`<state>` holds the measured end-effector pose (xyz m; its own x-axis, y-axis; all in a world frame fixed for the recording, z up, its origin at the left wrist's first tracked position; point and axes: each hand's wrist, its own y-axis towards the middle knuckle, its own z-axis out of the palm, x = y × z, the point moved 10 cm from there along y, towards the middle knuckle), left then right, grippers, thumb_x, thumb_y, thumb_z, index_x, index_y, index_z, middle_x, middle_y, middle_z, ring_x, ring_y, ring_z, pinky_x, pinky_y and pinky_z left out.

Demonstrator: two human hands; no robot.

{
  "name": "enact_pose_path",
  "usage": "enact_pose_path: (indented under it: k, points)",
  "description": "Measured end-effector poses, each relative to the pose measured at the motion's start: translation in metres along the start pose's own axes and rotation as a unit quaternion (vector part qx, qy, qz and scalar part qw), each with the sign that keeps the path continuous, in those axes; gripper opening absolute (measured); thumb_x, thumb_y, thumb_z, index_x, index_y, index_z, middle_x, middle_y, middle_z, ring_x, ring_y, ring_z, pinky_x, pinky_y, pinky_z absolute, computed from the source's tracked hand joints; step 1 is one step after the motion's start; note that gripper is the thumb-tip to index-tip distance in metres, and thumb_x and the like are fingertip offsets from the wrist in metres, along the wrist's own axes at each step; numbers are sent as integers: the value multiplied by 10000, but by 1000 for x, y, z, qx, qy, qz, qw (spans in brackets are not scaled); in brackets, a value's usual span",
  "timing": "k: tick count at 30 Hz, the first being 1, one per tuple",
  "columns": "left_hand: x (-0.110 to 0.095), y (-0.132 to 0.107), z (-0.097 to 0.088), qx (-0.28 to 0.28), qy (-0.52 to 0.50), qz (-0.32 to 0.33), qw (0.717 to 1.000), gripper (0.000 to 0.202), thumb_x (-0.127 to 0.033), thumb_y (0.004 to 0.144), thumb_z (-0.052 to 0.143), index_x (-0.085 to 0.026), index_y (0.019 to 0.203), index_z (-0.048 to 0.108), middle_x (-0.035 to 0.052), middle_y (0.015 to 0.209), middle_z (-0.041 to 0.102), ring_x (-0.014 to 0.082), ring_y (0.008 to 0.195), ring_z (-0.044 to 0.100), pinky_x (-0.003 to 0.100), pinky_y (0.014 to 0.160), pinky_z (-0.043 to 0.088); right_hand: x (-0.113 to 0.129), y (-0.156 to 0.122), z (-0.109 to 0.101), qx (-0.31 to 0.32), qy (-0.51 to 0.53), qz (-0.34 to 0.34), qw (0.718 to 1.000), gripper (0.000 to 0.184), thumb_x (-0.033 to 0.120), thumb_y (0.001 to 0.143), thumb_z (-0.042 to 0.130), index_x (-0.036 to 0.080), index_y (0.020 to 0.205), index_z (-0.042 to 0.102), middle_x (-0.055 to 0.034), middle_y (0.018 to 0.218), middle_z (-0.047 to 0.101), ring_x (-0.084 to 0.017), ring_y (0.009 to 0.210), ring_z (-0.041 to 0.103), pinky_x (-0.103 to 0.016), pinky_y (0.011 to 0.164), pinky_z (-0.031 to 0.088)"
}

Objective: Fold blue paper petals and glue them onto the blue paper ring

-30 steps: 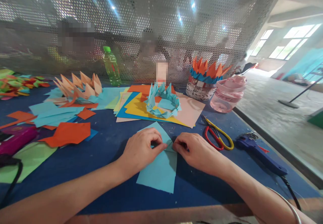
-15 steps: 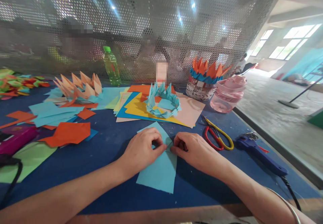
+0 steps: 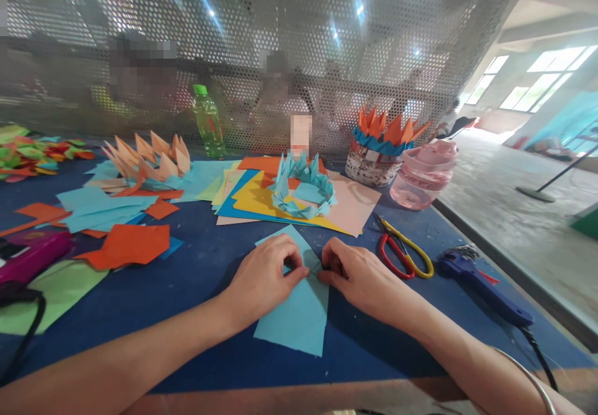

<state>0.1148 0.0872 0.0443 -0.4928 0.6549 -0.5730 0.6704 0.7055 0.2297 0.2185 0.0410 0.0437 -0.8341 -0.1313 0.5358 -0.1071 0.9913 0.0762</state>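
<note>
A light blue sheet of paper (image 3: 294, 321) lies on the blue tabletop in front of me, with a crease across its middle. My left hand (image 3: 268, 275) rests over its left side, thumb and curled fingers pinched at the crease. From the right edge, my right hand (image 3: 357, 271) meets the same crease with its fingers bent and thumb pressed in. The fingertips of both hands are close together but apart. Just beyond the sheet, a ring of folded light blue paper points (image 3: 303, 194) sits on stacked coloured paper (image 3: 255, 198).
Red-and-yellow-handled scissors (image 3: 404, 253) and a blue glue gun (image 3: 486, 284) lie right. Behind them stand a pink bottle (image 3: 423, 178) and an orange-and-blue paper crown (image 3: 383, 134) on a container. Leftward are a peach paper crown (image 3: 152, 162), orange paper (image 3: 135, 245), a magenta tool (image 3: 35, 256) and a green bottle (image 3: 208, 122).
My right fingers have shifted very slightly at the crease. My left hand and the sheet hold nearly the same place; the whole view has moved a little.
</note>
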Motion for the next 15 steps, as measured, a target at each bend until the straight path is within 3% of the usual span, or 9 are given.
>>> enact_pose_path:
  k: [7,15]
  points:
    - [1,0,1,9,-16,9,1000,34,-170,803,597,-184,784,572,8,812,588,162,768,560,294,699,446,0,-1,1,1,-3,-8,1000,134,189,827,612,208,860,484,29,735,571,-120,634,502,-232,570,288]
    - [-3,-1,0,24,-15,21,999,129,-71,779,537,-192,821,538,-2,832,576,157,793,544,288,702,429,0,-1,2,7,-3,-2,1000,126,186,832,599,207,868,480,27,734,564,-121,633,490,-234,572,284]
